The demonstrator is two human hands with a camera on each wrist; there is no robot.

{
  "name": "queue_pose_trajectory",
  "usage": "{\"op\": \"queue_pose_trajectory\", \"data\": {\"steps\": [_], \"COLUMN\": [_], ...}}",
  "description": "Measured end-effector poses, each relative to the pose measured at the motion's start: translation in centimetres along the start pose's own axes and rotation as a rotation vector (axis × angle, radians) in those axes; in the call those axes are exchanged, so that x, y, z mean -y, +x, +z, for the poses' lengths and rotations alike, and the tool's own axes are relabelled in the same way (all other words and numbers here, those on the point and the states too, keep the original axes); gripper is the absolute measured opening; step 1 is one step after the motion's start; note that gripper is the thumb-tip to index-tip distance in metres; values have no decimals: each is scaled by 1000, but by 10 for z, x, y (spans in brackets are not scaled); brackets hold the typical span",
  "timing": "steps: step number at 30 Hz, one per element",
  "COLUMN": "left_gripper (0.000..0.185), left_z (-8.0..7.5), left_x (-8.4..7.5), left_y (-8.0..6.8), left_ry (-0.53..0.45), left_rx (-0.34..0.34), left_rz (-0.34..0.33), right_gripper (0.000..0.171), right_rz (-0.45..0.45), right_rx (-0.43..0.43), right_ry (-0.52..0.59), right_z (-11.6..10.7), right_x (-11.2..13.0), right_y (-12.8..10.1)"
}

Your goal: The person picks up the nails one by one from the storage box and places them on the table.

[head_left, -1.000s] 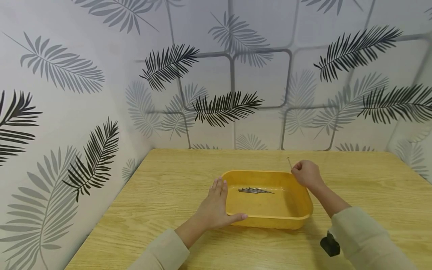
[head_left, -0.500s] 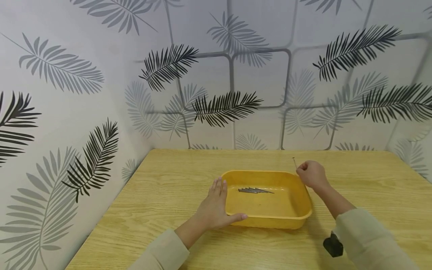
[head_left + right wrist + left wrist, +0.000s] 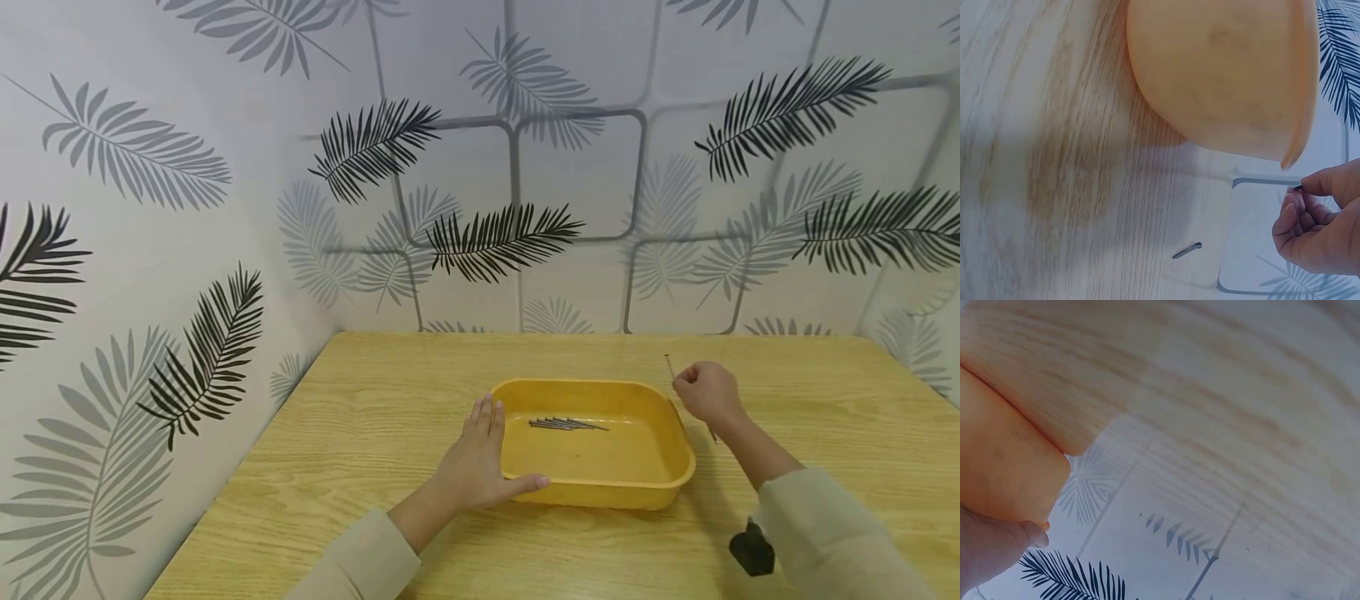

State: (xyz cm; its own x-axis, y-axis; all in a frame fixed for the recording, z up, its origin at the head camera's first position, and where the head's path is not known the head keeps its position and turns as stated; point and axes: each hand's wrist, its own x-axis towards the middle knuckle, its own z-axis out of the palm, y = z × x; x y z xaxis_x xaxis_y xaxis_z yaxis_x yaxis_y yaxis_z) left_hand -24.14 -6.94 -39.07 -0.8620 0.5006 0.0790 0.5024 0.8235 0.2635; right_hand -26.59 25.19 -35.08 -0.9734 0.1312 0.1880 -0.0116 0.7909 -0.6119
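A yellow rectangular plastic tray [image 3: 600, 495] stands on the wooden table. My left hand [image 3: 476, 467] rests on its left end, straight fingers along the left rim and thumb over the front rim. Inside the tray lies a small row of several grey nails [image 3: 564, 423]. Just right of the tray's far right corner, my right hand [image 3: 707, 393] pinches one nail [image 3: 668, 365] between thumb and index finger, its head end pointing up. Below that hand, a separate nail [image 3: 1186, 250] lies on the tabletop; the right wrist partly covers it in the head view.
The wooden table [image 3: 315, 467] reaches back to a wall [image 3: 465, 300] with a leaf pattern, and another such wall runs along the left side. A black device [image 3: 752, 550] hangs under the right sleeve.
My right hand has moved right and slightly nearer, away from the tray's rim, with the nail still pinched. The nail on the table now shows beside the wrist. My left hand has stayed still.
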Motion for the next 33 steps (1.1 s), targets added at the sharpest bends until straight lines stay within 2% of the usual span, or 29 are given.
{"op": "queue_pose_trajectory", "data": {"steps": [9, 33], "left_gripper": [109, 108], "left_z": [1, -1], "left_x": [0, -1], "left_y": [-1, -1], "left_ry": [-2, -2], "left_rx": [1, 1], "left_rz": [-3, -5], "right_gripper": [22, 23], "right_rz": [-19, 4], "right_rx": [-15, 5], "right_ry": [-19, -40], "right_z": [-3, -10], "right_x": [-6, -31], "right_y": [-1, -6]}}
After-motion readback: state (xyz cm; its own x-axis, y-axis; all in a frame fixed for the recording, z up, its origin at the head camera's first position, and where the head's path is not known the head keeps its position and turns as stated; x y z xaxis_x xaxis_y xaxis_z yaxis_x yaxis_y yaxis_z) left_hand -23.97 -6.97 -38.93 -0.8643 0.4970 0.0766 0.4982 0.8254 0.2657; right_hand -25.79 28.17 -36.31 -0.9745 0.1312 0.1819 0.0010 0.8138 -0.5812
